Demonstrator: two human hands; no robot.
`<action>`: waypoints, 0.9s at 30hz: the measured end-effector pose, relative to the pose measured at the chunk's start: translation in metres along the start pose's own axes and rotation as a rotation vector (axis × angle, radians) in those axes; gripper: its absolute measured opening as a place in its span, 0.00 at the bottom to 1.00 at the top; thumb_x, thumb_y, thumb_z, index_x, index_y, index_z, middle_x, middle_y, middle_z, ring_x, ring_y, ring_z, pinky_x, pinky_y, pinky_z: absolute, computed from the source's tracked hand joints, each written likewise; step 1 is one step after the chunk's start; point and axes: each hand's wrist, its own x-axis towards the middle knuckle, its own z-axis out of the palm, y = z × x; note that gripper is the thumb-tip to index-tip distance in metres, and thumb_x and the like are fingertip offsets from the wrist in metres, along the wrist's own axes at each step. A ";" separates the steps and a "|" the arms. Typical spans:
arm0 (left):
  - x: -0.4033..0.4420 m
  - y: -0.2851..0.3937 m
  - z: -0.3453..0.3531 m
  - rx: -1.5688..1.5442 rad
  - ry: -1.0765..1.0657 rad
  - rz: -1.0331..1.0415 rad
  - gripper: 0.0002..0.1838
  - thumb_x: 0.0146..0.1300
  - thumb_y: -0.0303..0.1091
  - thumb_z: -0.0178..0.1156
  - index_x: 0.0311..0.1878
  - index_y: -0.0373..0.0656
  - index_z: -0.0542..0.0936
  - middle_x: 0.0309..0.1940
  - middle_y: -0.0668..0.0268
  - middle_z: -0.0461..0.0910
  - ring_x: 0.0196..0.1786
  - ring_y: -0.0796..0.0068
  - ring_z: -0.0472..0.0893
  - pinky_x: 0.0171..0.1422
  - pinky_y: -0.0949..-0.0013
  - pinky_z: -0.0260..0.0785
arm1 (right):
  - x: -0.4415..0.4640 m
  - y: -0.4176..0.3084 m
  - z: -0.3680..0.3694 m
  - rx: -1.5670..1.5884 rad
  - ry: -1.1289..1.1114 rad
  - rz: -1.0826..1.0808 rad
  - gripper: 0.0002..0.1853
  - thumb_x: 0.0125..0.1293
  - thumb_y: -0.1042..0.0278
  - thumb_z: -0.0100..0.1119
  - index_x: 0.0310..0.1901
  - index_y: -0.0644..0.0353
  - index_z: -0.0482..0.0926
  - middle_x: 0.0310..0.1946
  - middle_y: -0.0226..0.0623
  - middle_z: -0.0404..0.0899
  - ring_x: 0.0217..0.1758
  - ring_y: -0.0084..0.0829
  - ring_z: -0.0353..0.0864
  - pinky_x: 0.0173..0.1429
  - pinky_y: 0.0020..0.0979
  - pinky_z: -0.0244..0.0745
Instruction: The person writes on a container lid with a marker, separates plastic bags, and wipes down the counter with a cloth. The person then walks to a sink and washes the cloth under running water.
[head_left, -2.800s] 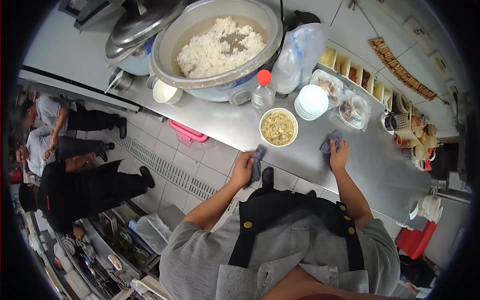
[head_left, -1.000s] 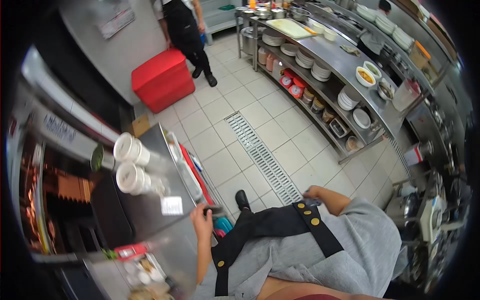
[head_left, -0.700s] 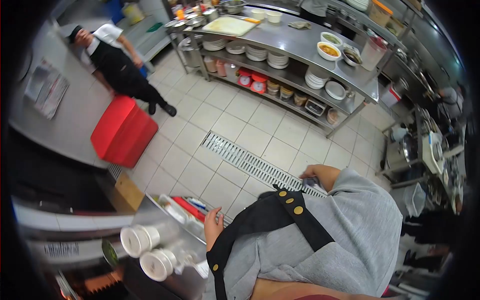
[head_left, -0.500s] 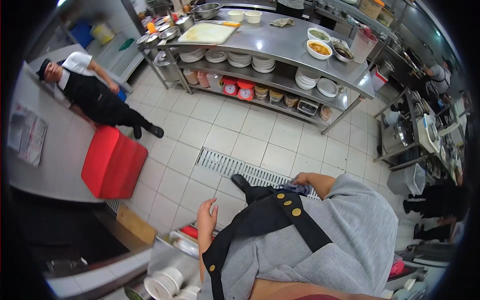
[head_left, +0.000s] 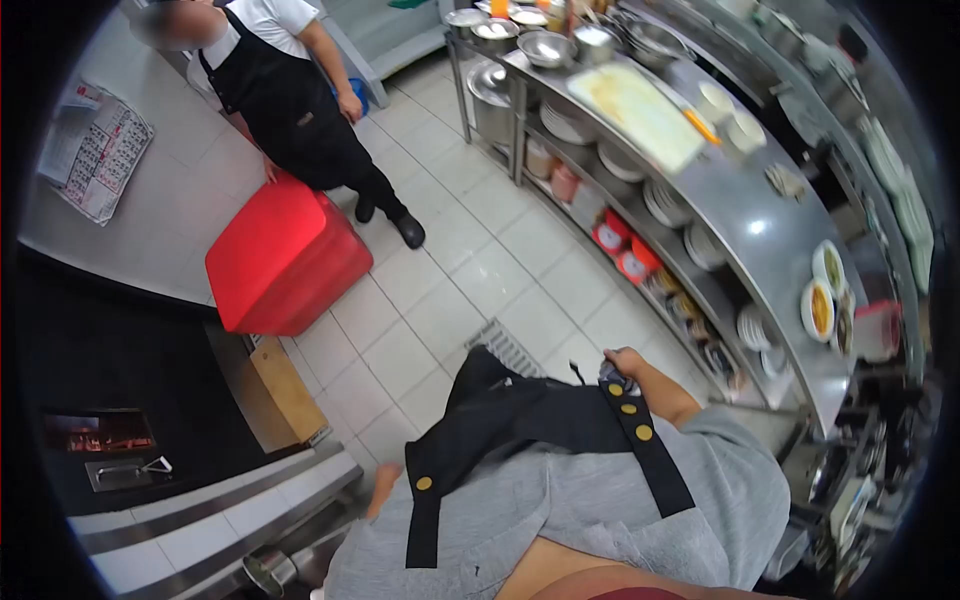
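My right hand (head_left: 626,362) is out in front of the apron at the right, its fingers closed around a bunched grey-blue cloth (head_left: 612,377). Only a small part of the cloth shows below the fist. At the left side of my body, my left hand (head_left: 384,486) is mostly hidden and blurred, so its fingers cannot be made out. The black apron (head_left: 530,405) with brass-coloured buttons hangs over my grey shirt.
A co-worker (head_left: 300,110) in a black apron stands ahead left, one hand by a red bin (head_left: 290,260). Along the right runs a steel counter (head_left: 760,225) with a cutting board (head_left: 640,115), bowls and stacked plates. A floor drain grate (head_left: 505,347) lies ahead.
My view has turned left, bringing the co-worker and red bin closer and swinging the counter to the right. My left hand has dropped back beside my body. The cloth stays in my right hand.
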 end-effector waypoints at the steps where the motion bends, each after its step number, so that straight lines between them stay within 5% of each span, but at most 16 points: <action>1: 0.013 0.014 -0.010 -0.012 -0.008 -0.024 0.19 0.63 0.34 0.62 0.57 0.40 0.79 0.50 0.50 0.82 0.52 0.54 0.82 0.57 0.60 0.74 | 0.010 -0.060 -0.034 0.031 0.086 -0.057 0.35 0.69 0.35 0.46 0.41 0.65 0.86 0.37 0.55 0.85 0.43 0.52 0.84 0.51 0.44 0.76; 2: 0.031 0.032 -0.021 -0.019 -0.020 -0.041 0.20 0.63 0.34 0.62 0.57 0.40 0.79 0.50 0.50 0.82 0.52 0.54 0.82 0.57 0.60 0.74 | -0.035 -0.162 -0.088 0.197 0.061 -0.063 0.35 0.70 0.34 0.45 0.41 0.64 0.86 0.36 0.56 0.84 0.42 0.51 0.84 0.50 0.44 0.76; 6: 0.129 0.124 -0.088 -0.004 -0.072 -0.057 0.20 0.63 0.36 0.61 0.57 0.40 0.80 0.50 0.50 0.82 0.52 0.53 0.83 0.56 0.59 0.74 | 0.115 -0.276 -0.127 0.292 0.340 -0.299 0.30 0.71 0.39 0.49 0.43 0.64 0.84 0.36 0.47 0.86 0.41 0.41 0.85 0.49 0.40 0.76; 8: 0.187 0.181 -0.142 0.035 -0.086 -0.019 0.20 0.63 0.36 0.61 0.57 0.40 0.80 0.50 0.50 0.82 0.52 0.53 0.83 0.56 0.58 0.75 | 0.142 -0.352 -0.157 0.644 0.429 -0.382 0.24 0.71 0.48 0.54 0.48 0.65 0.81 0.37 0.43 0.86 0.41 0.36 0.83 0.51 0.37 0.75; 13: 0.336 0.348 -0.292 0.292 -0.009 0.183 0.21 0.63 0.38 0.60 0.57 0.40 0.80 0.51 0.49 0.82 0.51 0.51 0.83 0.56 0.57 0.75 | 0.202 -0.521 -0.291 0.914 0.709 -0.658 0.19 0.65 0.70 0.53 0.58 0.60 0.73 0.59 0.41 0.74 0.63 0.35 0.71 0.68 0.33 0.63; 15: 0.400 0.458 -0.357 0.363 0.118 0.282 0.21 0.63 0.39 0.60 0.57 0.40 0.80 0.51 0.49 0.83 0.51 0.51 0.83 0.56 0.57 0.75 | 0.164 -0.593 -0.377 1.451 0.425 -0.552 0.21 0.66 0.68 0.54 0.61 0.57 0.71 0.58 0.41 0.73 0.53 0.35 0.79 0.59 0.41 0.76; 17: 0.469 0.579 -0.409 -0.142 0.151 0.694 0.20 0.64 0.37 0.61 0.57 0.39 0.80 0.50 0.50 0.83 0.51 0.55 0.84 0.56 0.58 0.75 | 0.179 -0.617 -0.455 1.811 0.149 -0.628 0.22 0.69 0.56 0.57 0.62 0.51 0.71 0.57 0.41 0.76 0.52 0.37 0.81 0.57 0.43 0.78; 18: 0.458 0.659 -0.446 -0.037 0.162 0.688 0.19 0.64 0.36 0.62 0.56 0.37 0.80 0.48 0.51 0.84 0.51 0.58 0.84 0.56 0.60 0.75 | 0.196 -0.620 -0.487 1.737 0.385 -0.777 0.23 0.71 0.52 0.56 0.63 0.52 0.71 0.56 0.39 0.78 0.54 0.38 0.80 0.59 0.43 0.77; 19: 0.502 0.710 -0.459 -0.116 0.208 0.841 0.18 0.65 0.36 0.62 0.55 0.37 0.80 0.44 0.57 0.84 0.45 0.64 0.82 0.53 0.64 0.75 | 0.219 -0.609 -0.526 1.748 0.303 -0.929 0.24 0.71 0.53 0.55 0.65 0.53 0.70 0.56 0.38 0.78 0.58 0.38 0.79 0.61 0.43 0.75; 21: 0.498 0.826 -0.511 -0.105 0.209 0.997 0.19 0.65 0.36 0.63 0.56 0.38 0.79 0.48 0.54 0.84 0.51 0.62 0.83 0.58 0.63 0.74 | 0.241 -0.625 -0.597 1.670 0.718 -0.965 0.24 0.71 0.57 0.53 0.66 0.54 0.69 0.57 0.40 0.78 0.56 0.39 0.81 0.61 0.42 0.76; 22: 0.503 0.865 -0.529 -0.115 0.219 1.061 0.19 0.66 0.35 0.63 0.57 0.39 0.79 0.48 0.57 0.84 0.50 0.66 0.82 0.58 0.64 0.73 | 0.258 -0.619 -0.626 1.604 0.694 -0.971 0.25 0.71 0.59 0.53 0.67 0.55 0.68 0.57 0.42 0.79 0.55 0.41 0.82 0.60 0.42 0.78; 25: 0.530 0.944 -0.571 -0.138 0.149 0.967 0.18 0.65 0.36 0.65 0.55 0.38 0.80 0.49 0.56 0.84 0.50 0.64 0.83 0.56 0.64 0.74 | 0.322 -0.616 -0.699 1.799 0.737 -0.889 0.24 0.70 0.61 0.53 0.66 0.57 0.71 0.53 0.47 0.81 0.54 0.45 0.83 0.59 0.48 0.78; 27: 0.589 0.953 -0.595 -0.067 0.038 0.913 0.18 0.64 0.35 0.65 0.55 0.38 0.80 0.48 0.57 0.84 0.49 0.66 0.83 0.56 0.64 0.75 | 0.375 -0.589 -0.745 1.884 0.655 -0.913 0.20 0.70 0.60 0.48 0.52 0.66 0.80 0.47 0.46 0.84 0.49 0.44 0.84 0.57 0.46 0.79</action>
